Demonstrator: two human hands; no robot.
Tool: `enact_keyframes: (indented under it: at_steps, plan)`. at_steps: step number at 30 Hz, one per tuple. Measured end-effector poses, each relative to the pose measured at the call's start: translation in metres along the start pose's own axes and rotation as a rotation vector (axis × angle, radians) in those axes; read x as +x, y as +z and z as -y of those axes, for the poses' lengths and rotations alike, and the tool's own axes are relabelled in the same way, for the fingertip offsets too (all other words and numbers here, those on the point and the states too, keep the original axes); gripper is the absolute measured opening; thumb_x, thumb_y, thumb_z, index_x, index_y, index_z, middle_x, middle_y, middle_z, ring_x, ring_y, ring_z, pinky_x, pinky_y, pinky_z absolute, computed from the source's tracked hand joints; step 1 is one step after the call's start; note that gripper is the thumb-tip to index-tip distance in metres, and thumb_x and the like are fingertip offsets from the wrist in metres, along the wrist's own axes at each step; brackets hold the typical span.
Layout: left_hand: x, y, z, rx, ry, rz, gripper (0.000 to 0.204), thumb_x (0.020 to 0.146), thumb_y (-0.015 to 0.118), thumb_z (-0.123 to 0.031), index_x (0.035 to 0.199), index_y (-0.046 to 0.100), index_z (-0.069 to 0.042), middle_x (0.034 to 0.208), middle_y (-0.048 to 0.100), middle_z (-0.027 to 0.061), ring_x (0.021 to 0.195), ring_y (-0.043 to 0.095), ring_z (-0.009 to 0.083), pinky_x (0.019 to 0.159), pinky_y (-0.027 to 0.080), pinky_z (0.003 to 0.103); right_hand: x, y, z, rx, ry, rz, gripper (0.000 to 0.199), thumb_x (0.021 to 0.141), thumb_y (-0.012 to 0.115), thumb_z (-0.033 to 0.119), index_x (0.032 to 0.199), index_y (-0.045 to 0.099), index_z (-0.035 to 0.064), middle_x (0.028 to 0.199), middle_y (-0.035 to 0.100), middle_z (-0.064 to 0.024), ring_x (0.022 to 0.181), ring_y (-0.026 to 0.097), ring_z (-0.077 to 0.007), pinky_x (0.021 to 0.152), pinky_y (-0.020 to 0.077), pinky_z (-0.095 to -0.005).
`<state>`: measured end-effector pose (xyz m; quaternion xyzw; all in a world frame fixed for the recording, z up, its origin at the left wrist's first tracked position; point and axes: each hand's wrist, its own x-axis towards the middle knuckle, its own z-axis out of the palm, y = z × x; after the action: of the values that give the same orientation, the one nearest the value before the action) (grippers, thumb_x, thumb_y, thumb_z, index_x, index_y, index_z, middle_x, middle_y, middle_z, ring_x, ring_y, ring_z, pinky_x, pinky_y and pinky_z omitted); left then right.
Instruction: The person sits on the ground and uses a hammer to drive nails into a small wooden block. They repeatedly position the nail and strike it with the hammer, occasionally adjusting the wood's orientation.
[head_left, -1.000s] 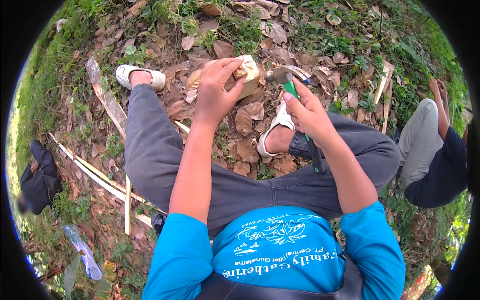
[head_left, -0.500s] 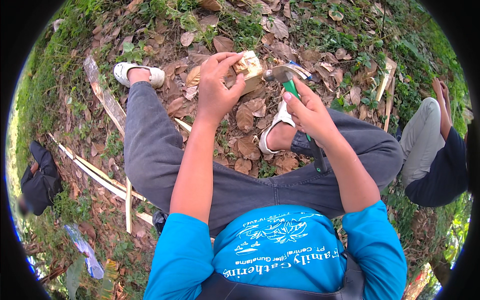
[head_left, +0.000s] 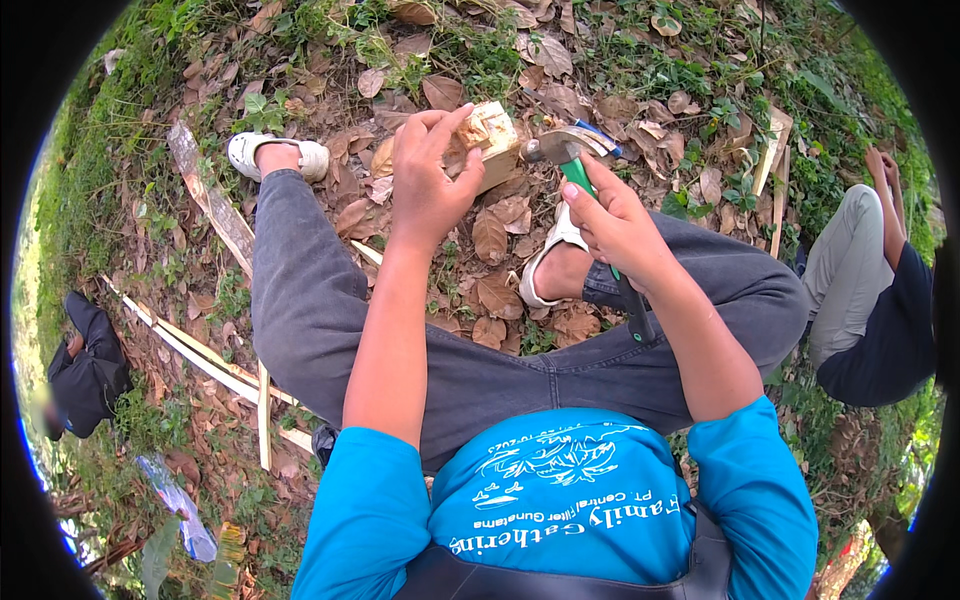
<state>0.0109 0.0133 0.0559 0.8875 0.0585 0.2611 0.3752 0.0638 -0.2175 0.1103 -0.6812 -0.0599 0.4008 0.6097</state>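
Observation:
My left hand (head_left: 432, 175) is at the left side of a pale wooden block (head_left: 498, 160). Its thumb and index finger bracket the block's rough, chipped top; whether something small is pinched there is too small to tell. In my right hand (head_left: 615, 220) is a claw hammer (head_left: 577, 172) with a green and black handle, gripped partway along its length. The hammer's steel head is just right of the block, apart from it, with the claw pointing right. The handle's lower end hangs over my right leg.
Blue-handled tool (head_left: 600, 139) on the leaves beyond the hammer. Wooden plank (head_left: 210, 190) and thin strips (head_left: 190, 345) lie left; more wood pieces (head_left: 773, 150) lie right. One person (head_left: 865, 300) sits at right, another (head_left: 88, 365) at far left. Clear plastic (head_left: 178, 505) lies lower left.
The view has shifted slightly. Both hands keep nearly the same pose, and the hammer head stays beside the wooden block.

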Motion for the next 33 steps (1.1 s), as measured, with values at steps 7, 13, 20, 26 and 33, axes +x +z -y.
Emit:
enact_keyframes:
  at_steps: [7, 13, 20, 26, 33]
  plan:
    - [0.003, -0.001, -0.004, -0.097, -0.025, -0.063, 0.044, 0.084, 0.071, -0.008, 0.128, 0.067, -0.009, 0.113, 0.060, 0.0100, 0.107, 0.058, 0.0259, 0.097, 0.046, 0.037, -0.002, 0.001, 0.001, -0.010, 0.017, 0.000, 0.053, 0.107, 0.056, 0.023, 0.155, 0.036, 0.0120, 0.070, 0.038, 0.0112, 0.052, 0.031, 0.0017, 0.043, 0.0237, -0.0185]
    - [0.003, 0.000, -0.005, -0.032, -0.076, -0.059, 0.045, 0.078, 0.085, -0.020, 0.119, 0.070, -0.008, 0.105, 0.061, 0.0069, 0.097, 0.059, 0.0224, 0.089, 0.048, 0.035, 0.000, 0.003, -0.003, -0.003, 0.012, -0.014, 0.052, 0.107, 0.056, 0.022, 0.155, 0.037, 0.0120, 0.071, 0.039, 0.0106, 0.052, 0.032, 0.0015, 0.043, 0.0245, -0.0183]
    - [0.001, 0.002, -0.010, -0.026, -0.149, -0.039, 0.039, 0.074, 0.089, -0.021, 0.106, 0.071, -0.008, 0.095, 0.064, 0.0051, 0.096, 0.060, 0.0222, 0.087, 0.049, 0.036, 0.001, 0.003, -0.004, -0.036, 0.019, 0.007, 0.051, 0.107, 0.055, 0.022, 0.154, 0.038, 0.0138, 0.070, 0.037, 0.0115, 0.051, 0.031, 0.0019, 0.043, 0.0244, -0.0181]
    - [0.000, 0.005, -0.008, 0.075, -0.124, -0.075, 0.039, 0.074, 0.089, -0.026, 0.104, 0.071, -0.009, 0.104, 0.069, 0.0064, 0.107, 0.061, 0.0288, 0.095, 0.047, 0.042, 0.000, 0.004, -0.003, -0.038, 0.019, -0.001, 0.053, 0.107, 0.056, 0.023, 0.155, 0.037, 0.0143, 0.070, 0.037, 0.0112, 0.050, 0.031, 0.0017, 0.043, 0.0245, -0.0181]
    - [0.000, 0.004, -0.008, 0.078, -0.036, -0.078, 0.041, 0.077, 0.085, -0.020, 0.114, 0.072, -0.012, 0.110, 0.069, 0.0069, 0.109, 0.061, 0.0268, 0.097, 0.047, 0.039, -0.001, 0.006, 0.001, -0.006, 0.038, 0.001, 0.055, 0.106, 0.057, 0.024, 0.156, 0.036, 0.0136, 0.070, 0.038, 0.0108, 0.051, 0.031, 0.0014, 0.043, 0.0254, -0.0183]
